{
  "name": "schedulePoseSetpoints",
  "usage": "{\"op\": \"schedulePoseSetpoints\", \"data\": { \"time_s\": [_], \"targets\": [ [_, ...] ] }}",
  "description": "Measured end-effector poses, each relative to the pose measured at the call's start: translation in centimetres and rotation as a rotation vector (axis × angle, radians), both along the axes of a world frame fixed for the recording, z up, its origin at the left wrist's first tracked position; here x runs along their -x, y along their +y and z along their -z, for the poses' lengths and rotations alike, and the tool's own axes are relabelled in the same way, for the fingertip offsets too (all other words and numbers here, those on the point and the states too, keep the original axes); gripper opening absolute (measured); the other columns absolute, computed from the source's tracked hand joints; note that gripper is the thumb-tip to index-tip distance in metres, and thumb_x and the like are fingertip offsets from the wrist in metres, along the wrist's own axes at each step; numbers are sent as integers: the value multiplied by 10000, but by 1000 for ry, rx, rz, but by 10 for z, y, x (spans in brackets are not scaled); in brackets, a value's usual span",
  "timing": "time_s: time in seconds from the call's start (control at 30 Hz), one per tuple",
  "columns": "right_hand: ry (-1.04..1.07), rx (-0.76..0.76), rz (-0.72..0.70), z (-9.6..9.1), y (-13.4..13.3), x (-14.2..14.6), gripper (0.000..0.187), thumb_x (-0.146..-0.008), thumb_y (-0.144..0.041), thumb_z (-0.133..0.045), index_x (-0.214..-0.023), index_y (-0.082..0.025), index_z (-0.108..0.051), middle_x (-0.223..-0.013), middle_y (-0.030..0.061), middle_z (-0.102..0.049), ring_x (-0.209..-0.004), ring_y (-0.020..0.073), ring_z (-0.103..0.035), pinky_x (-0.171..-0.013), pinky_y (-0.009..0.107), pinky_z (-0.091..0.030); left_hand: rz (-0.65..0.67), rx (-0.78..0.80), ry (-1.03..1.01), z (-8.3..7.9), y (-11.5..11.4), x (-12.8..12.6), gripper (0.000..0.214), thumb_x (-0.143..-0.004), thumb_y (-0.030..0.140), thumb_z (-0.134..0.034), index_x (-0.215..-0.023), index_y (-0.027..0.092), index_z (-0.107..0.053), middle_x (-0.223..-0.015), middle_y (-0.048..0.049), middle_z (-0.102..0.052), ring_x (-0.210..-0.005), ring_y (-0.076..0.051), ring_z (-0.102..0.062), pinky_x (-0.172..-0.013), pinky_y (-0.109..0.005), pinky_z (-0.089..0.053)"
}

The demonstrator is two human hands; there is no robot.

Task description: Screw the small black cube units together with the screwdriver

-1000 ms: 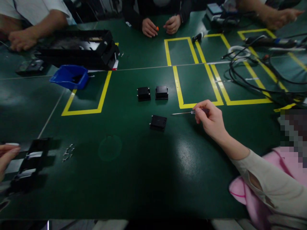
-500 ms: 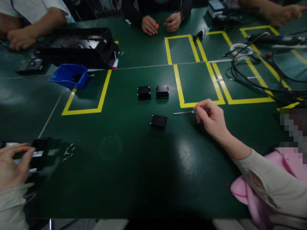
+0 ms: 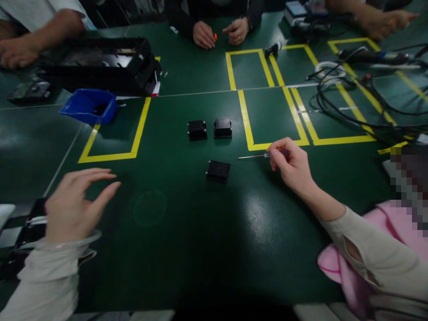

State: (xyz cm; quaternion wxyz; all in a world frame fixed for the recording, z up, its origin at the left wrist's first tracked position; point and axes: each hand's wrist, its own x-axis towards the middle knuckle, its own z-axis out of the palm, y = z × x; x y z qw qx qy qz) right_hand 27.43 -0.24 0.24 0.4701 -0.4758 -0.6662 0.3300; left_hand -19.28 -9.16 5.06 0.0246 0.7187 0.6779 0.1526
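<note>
My right hand [image 3: 290, 166] rests on the green table [image 3: 187, 240] with its fingers pinched round a thin screwdriver [image 3: 254, 156] whose shaft points left. A small black box [image 3: 218, 171] lies just left of the screwdriver tip. Two more black boxes [image 3: 197, 129] [image 3: 223, 128] sit side by side farther back. My left hand [image 3: 75, 203] hovers over the table at the left, fingers spread and holding nothing, above where small screws lay. A black tray of parts [image 3: 30, 227] lies under its wrist.
A blue bin [image 3: 87, 106] and a large black case [image 3: 100, 64] stand at the back left. Yellow tape rectangles [image 3: 270, 111] mark the table. Cables [image 3: 354, 102] and tools lie at the back right. Other people's hands [image 3: 217, 33] rest along the far edge.
My left hand has come up from the black tray at the left edge and moved right over the table, fingers spread. My right hand has kept hold of the screwdriver in place.
</note>
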Motion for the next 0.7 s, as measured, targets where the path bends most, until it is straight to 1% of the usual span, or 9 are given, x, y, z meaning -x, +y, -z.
{"op": "schedulePoseSetpoints", "data": {
  "time_s": [0.03,0.1,0.17,0.23,0.37,0.43,0.5,0.6,0.7],
  "targets": [
    [4,-2,-4,0,0,0,89,-949,-250,-572,-868,-214,-578,-588,-69,-519,-462,78,-499,-487,247,-384,62,-19,14,-3,9,-26,216,-973,401,-571,-1180,375,-513,-1308,77,-544,-1251,-267,-524,-1098,-523,-423],
    [2,-2,-4,0,0,-1,93,-952,-254,-569,-869,-212,-579,-596,-67,-521,-466,77,-503,-490,247,-388,278,21,1,-5,28,-72,242,-972,359,-592,-1201,311,-529,-1306,20,-570,-1225,-224,-574,-1056,-446,-495],
    [-6,-4,0,1,0,-1,97,-953,-253,-567,-867,-211,-580,-597,-67,-519,-468,75,-503,-492,246,-389,485,45,-35,-3,45,-108,286,-976,352,-590,-1239,254,-534,-1303,-37,-596,-1218,-218,-590,-1064,-443,-499],
    [-13,-10,4,1,0,-1,98,-951,-248,-569,-861,-210,-580,-599,-68,-519,-466,72,-501,-491,243,-388,637,42,-71,1,63,-134,282,-978,339,-580,-1226,207,-556,-1315,-78,-610,-1208,-227,-600,-1044,-449,-514],
    [-8,-18,4,1,2,-2,95,-950,-242,-569,-860,-212,-577,-616,-68,-524,-466,68,-502,-491,243,-386,800,163,-90,6,92,-163,211,-945,261,-615,-1147,200,-594,-1355,-74,-609,-1247,-238,-577,-1048,-461,-507],
    [-6,-18,0,2,2,-3,95,-951,-239,-567,-860,-213,-577,-623,-66,-525,-471,69,-503,-496,245,-387,850,245,-94,4,102,-171,204,-933,251,-632,-1128,205,-595,-1350,-61,-615,-1236,-233,-582,-1033,-446,-515],
    [-2,-15,-4,3,2,-3,97,-953,-239,-564,-861,-213,-577,-634,-64,-527,-476,68,-501,-498,247,-385,860,322,-65,1,106,-178,193,-935,246,-627,-1122,211,-593,-1316,-49,-627,-1176,-222,-611,-977,-418,-540],
    [2,-7,-8,3,2,-2,95,-954,-243,-562,-864,-215,-575,-646,-60,-528,-481,69,-493,-497,251,-377,777,329,54,-5,104,-189,194,-940,299,-623,-1106,204,-594,-1238,-53,-639,-1044,-229,-650,-837,-387,-571],
    [-3,-7,-4,3,2,-2,97,-954,-245,-561,-862,-217,-572,-639,-61,-522,-481,73,-491,-496,256,-375,666,294,162,-11,101,-196,285,-939,397,-617,-1126,183,-592,-1243,-76,-613,-877,-216,-662,-676,-346,-565]
  ]
}}
